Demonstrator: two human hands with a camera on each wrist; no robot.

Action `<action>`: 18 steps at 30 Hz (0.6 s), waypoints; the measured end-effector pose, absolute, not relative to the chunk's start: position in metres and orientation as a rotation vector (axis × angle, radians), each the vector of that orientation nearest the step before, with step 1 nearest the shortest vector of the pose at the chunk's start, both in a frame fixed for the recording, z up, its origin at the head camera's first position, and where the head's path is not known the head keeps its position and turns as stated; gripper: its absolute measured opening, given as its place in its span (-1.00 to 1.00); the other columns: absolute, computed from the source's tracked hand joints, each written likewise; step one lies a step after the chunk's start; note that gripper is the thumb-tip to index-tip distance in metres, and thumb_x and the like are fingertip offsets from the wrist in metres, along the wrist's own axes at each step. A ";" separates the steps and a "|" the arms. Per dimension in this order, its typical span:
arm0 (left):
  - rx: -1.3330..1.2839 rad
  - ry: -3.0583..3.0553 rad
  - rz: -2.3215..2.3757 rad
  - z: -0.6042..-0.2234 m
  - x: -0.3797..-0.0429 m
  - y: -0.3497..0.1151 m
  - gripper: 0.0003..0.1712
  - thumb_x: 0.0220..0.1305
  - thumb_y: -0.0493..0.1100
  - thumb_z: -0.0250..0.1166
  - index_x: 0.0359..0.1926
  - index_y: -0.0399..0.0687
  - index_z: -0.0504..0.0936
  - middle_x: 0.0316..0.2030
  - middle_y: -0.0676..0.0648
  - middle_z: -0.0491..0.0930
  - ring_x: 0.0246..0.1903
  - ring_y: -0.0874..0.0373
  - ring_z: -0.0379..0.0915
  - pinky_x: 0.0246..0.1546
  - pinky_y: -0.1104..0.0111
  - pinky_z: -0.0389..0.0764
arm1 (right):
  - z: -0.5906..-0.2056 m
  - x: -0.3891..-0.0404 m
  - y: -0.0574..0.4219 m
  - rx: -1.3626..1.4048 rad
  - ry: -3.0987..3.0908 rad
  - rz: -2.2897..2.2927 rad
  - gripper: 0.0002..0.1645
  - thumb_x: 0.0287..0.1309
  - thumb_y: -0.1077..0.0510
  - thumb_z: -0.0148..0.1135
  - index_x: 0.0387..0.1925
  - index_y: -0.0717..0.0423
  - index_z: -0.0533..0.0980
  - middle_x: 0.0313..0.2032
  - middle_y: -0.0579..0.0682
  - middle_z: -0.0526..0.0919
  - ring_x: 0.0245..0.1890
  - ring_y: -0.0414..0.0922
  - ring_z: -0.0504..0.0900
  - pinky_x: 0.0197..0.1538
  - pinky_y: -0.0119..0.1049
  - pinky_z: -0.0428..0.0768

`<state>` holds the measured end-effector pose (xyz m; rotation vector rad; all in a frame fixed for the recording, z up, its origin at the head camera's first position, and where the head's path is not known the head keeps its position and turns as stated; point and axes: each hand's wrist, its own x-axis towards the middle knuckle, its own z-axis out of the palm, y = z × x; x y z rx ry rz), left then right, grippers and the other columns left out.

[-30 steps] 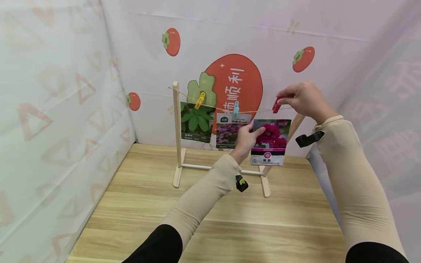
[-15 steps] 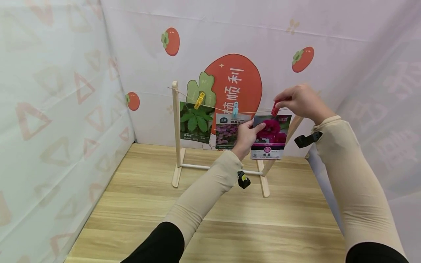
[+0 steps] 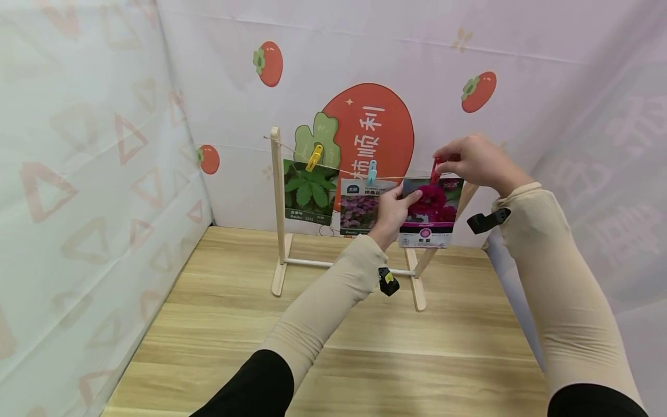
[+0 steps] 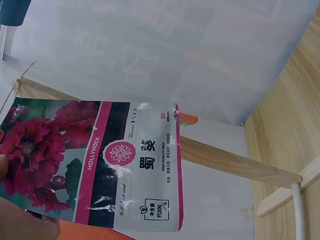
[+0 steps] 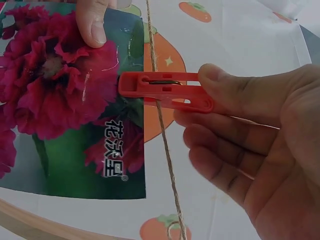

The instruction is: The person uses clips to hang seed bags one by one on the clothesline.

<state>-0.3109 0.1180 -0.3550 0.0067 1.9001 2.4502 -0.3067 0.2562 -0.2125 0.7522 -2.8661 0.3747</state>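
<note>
My left hand (image 3: 389,217) pinches a hollyhock seed packet (image 3: 427,234) by its left side, thumb on the flower picture. In the right wrist view, my right hand (image 5: 250,130) pinches the handle end of a red clothespin (image 5: 131,84) between thumb and fingers. The clothespin's nose lies over the packet's top edge, and the twine (image 5: 167,145) crosses under its middle. To the left, a yellow clothespin (image 3: 314,158) holds a green-leaf packet (image 3: 311,191) on the line, and a light blue clothespin (image 3: 372,172) holds a pink-flower packet (image 3: 356,211), partly behind my left hand.
The twine runs between the posts of a wooden rack (image 3: 279,202), joined low down by a white rod (image 3: 307,263). The rack stands on a wood-grain table (image 3: 365,359). Printed cloth (image 3: 224,87) encloses the back and sides.
The hollyhock packet has risen toward the twine in my left hand. My right hand has brought the red clothespin slightly down and left, onto the packet's top edge.
</note>
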 end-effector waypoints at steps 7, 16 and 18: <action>0.003 1.885 2.414 -0.360 -0.309 0.115 -0.58 0.27 -0.11 0.33 0.13 -0.12 0.63 0.07 -0.12 0.64 0.07 0.11 0.55 0.07 0.27 0.55 | -0.213 -0.309 0.255 0.692 -2.991 0.405 -0.62 0.21 0.16 0.30 0.03 0.27 0.61 -0.18 0.23 0.74 -0.22 0.03 0.63 -0.24 -0.24 0.55; -0.063 1.950 2.355 -0.371 -0.304 0.110 -0.50 0.26 -0.10 0.35 0.20 -0.14 0.56 0.09 -0.14 0.62 0.09 0.03 0.54 0.10 0.18 0.56 | -0.216 -0.309 0.257 0.660 -2.982 0.462 -0.56 0.23 0.18 0.27 0.10 0.30 0.55 -0.06 0.30 0.68 -0.13 0.12 0.61 -0.21 -0.23 0.56; -0.056 1.999 2.335 -0.376 -0.302 0.106 -0.49 0.27 -0.09 0.34 0.21 -0.14 0.55 0.11 -0.14 0.60 0.11 0.03 0.53 0.09 0.19 0.56 | -0.217 -0.308 0.259 0.670 -2.965 0.468 -0.56 0.22 0.20 0.28 0.11 0.30 0.55 -0.07 0.30 0.68 -0.12 0.12 0.61 -0.16 -0.15 0.58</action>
